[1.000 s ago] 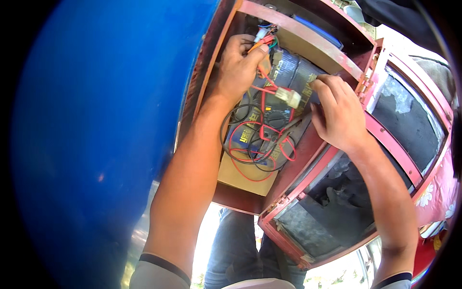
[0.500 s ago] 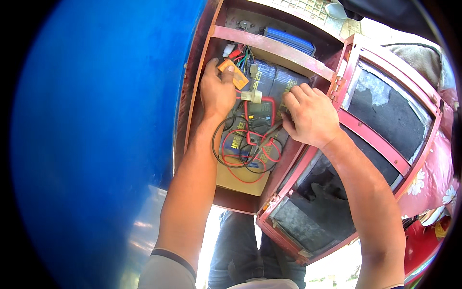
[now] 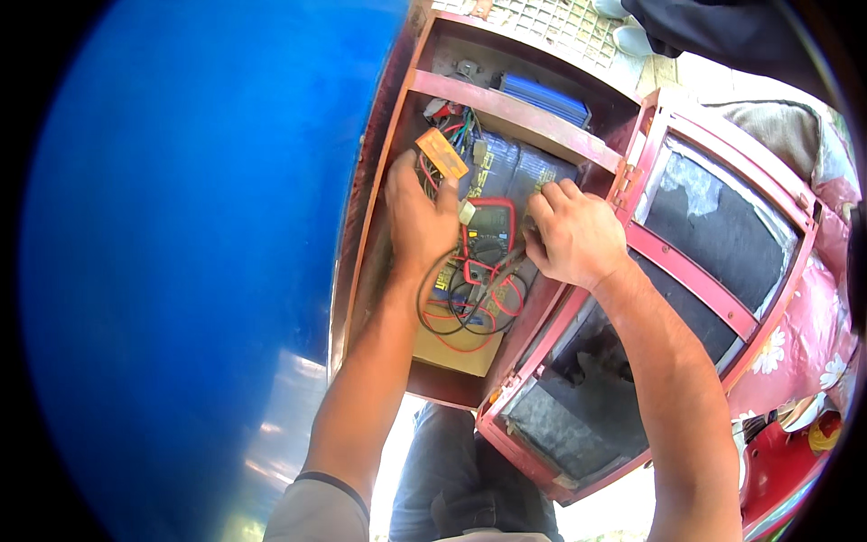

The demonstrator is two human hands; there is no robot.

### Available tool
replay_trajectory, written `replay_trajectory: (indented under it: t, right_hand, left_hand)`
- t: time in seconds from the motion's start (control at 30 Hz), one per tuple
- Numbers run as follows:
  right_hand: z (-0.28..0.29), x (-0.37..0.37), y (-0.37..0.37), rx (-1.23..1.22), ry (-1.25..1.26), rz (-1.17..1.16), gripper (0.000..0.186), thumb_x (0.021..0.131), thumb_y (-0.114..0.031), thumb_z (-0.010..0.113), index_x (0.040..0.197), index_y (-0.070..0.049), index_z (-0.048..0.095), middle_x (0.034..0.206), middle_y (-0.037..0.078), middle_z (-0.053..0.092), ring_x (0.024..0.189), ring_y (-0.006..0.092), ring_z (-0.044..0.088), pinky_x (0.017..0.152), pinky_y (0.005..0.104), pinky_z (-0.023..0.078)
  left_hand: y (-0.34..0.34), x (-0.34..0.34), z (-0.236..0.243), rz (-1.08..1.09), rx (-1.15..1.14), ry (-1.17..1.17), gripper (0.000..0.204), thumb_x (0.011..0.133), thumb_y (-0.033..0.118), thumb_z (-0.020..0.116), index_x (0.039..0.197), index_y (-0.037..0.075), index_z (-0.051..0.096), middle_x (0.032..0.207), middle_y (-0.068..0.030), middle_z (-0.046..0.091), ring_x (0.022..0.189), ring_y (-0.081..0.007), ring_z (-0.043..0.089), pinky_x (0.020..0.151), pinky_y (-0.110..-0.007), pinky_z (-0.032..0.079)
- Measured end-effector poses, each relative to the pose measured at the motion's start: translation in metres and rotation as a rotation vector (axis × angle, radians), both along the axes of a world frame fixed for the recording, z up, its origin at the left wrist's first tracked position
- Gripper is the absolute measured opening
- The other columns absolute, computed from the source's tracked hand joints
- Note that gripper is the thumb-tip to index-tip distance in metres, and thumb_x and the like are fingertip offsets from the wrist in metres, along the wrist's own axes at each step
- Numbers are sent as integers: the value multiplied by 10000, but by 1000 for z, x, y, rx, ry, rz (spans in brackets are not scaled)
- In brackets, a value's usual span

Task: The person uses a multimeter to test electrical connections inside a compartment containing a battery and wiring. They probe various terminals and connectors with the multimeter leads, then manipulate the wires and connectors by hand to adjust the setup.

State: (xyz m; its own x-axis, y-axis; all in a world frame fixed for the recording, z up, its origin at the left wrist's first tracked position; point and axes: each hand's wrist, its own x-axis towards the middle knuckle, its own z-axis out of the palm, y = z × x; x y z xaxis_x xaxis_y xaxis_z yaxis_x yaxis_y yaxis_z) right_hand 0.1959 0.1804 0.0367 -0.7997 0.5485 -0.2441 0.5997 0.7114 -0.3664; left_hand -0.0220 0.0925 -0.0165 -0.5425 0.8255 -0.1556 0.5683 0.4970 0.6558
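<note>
My left hand [image 3: 420,221] is curled among wires at the left of an open red metal box [image 3: 468,388], just below an orange flat rectangular part [image 3: 441,152]. A white connector [image 3: 466,212] is beside my thumb; what the fingers grip is hidden. My right hand [image 3: 573,235] is curled at the box's right side by a dark, elongated item; what it holds is unclear. Between my hands a red-cased multimeter [image 3: 492,219] lies on wrapped blue battery packs [image 3: 510,163], with red and black leads looped over them and cardboard beneath.
A blue panel [image 3: 199,226] fills the left. A blue finned module [image 3: 544,95] sits in the box's upper compartment. The hinged lid [image 3: 694,282] lies open rightward, beside pink flowered fabric [image 3: 777,343]. Another person's dark-clad leg and light shoe [image 3: 630,41] are at the top right.
My left hand has slid down off the orange part, which now shows above my fingers. The white connector is more covered. My right hand stays by the box's right side. The view has shifted.
</note>
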Motion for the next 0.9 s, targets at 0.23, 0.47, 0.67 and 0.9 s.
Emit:
replay_trajectory:
  t: [0.23, 0.47, 0.67, 0.9]
  right_hand:
    - [-1, -1, 1, 6, -9, 13, 308, 829, -282, 768, 1004, -59, 649, 996, 115, 665, 1012, 317, 682, 795, 443, 614]
    - [-1, -5, -1, 40, 14, 36, 307, 826, -275, 774, 999, -56, 645, 985, 114, 665, 1007, 318, 679, 794, 448, 613]
    - [0, -6, 0, 28, 18, 46, 316, 821, -281, 778, 998, -53, 649, 981, 116, 666, 999, 320, 681, 791, 444, 612]
    - [3, -4, 4, -30, 18, 39, 311, 825, -304, 768, 972, -51, 661, 980, 136, 683, 976, 334, 702, 746, 449, 619]
  left_hand:
    - [-22, 31, 31, -100, 120, 117, 520, 952, 106, 729, 1422, -52, 573, 1540, -270, 515, 1447, -448, 478, 1227, -529, 372]
    - [11, 21, 46, -384, 82, 146, 379, 950, 90, 716, 1302, -44, 680, 1432, -228, 616, 1376, -414, 545, 1181, -520, 423]
    - [31, 16, 39, -493, -74, 235, 441, 945, 166, 751, 1328, -44, 691, 1429, -244, 629, 1339, -407, 575, 1164, -514, 438]
    - [43, 26, 38, -404, -196, 113, 502, 925, 162, 785, 1345, -60, 622, 1468, -288, 567, 1300, -472, 603, 1116, -541, 483]
